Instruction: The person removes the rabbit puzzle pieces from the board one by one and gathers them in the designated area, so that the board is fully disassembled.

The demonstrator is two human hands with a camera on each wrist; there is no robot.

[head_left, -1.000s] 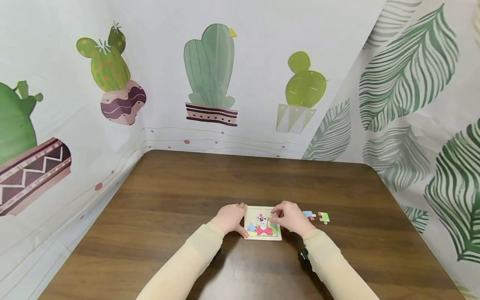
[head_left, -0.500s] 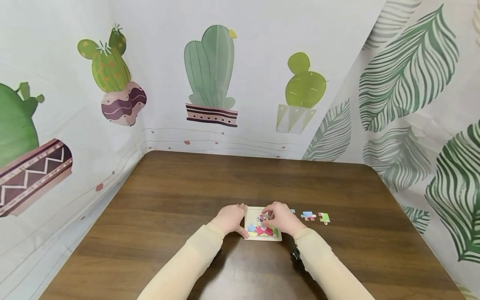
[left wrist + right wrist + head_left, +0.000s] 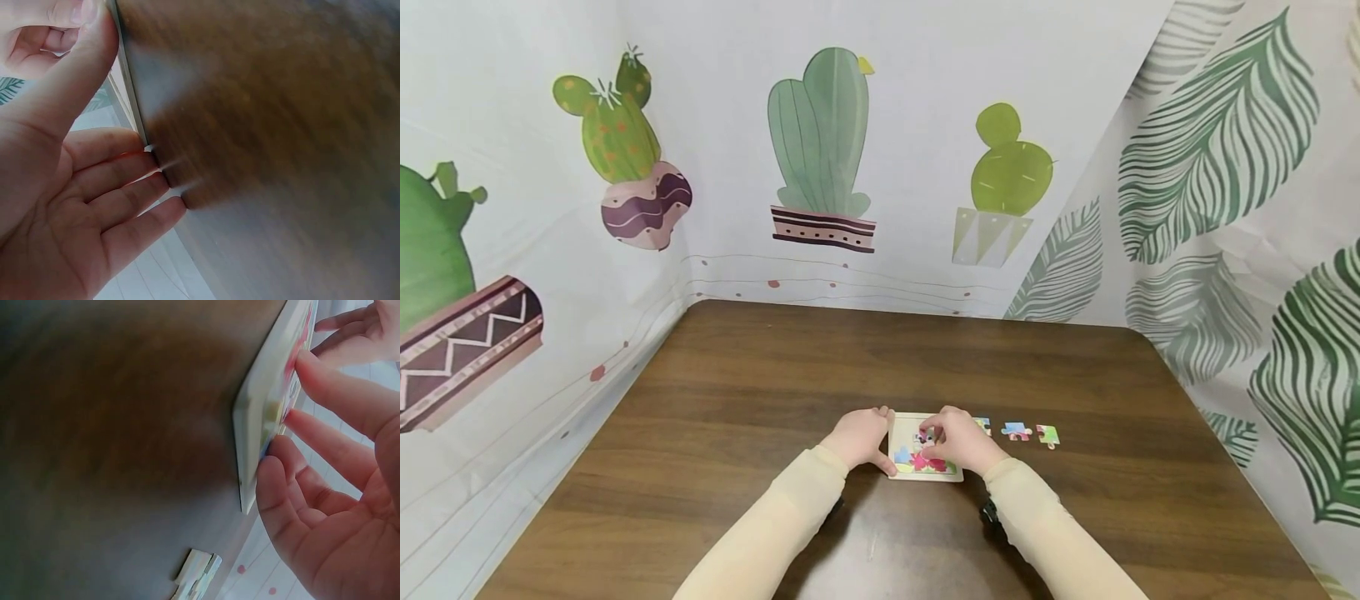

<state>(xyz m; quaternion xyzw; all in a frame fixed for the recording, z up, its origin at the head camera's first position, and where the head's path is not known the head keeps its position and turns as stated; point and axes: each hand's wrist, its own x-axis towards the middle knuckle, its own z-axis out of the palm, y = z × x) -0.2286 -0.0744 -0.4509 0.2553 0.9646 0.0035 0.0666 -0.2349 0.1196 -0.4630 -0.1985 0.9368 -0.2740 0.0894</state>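
Observation:
My left hand (image 3: 859, 437) rests along the left side of a small wooden puzzle tray (image 3: 927, 477). Its thumb touches the near corner, and the straight fingers (image 3: 119, 164) reach the far corner and the table. Inside the tray lies a partly filled jigsaw picture (image 3: 929, 464) of a red-and-white figure with blue and green around it. My right hand (image 3: 966, 440) is over the tray's right side, its thumb and fingertips (image 3: 306, 365) touching the picture, spread apart. No loose piece shows between them. The right hand hides part of the picture.
To the tray's right lie loose jigsaw pieces: one partly hidden (image 3: 982, 425), a blue-and-pink one (image 3: 1017, 431) and a green one (image 3: 1048, 435). All rest on a brown wooden table (image 3: 820, 358). A printed cloth (image 3: 917, 150) hangs behind it.
My right hand has moved left over the picture, its fingertips now near the middle; the loose pieces on the right show more fully. The left hand has stayed at the tray's left side.

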